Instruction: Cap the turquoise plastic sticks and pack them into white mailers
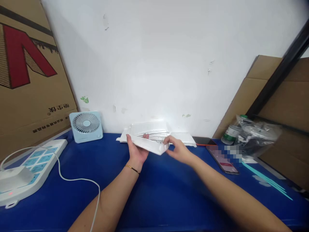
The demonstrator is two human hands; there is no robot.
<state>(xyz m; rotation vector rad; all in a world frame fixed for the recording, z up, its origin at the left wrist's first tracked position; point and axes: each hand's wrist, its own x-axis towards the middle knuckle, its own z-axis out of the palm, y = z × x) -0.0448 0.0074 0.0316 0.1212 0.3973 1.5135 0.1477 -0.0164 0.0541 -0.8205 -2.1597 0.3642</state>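
A flat white folded piece (150, 145), which looks like a small carton or cardboard sleeve, is held above the blue table. My left hand (138, 151) supports it from below and the left side, thumb at its near left corner and fingertips showing behind it. My right hand (177, 149) pinches its right end, where the white material looks bent. Just behind both hands, against the wall, lies a pile of similar flat white pieces (149, 126), some with edges fanned out. The hands hide part of that pile.
On the left are a light blue fan (87, 126), a white power strip (36, 167) with a white cable (79, 179), and a large cardboard box (26, 64). To the right sit a phone (224, 161), a dark flat device (204, 141), a jar (230, 134), a plastic bag (256, 135) and turquoise strips (266, 180).
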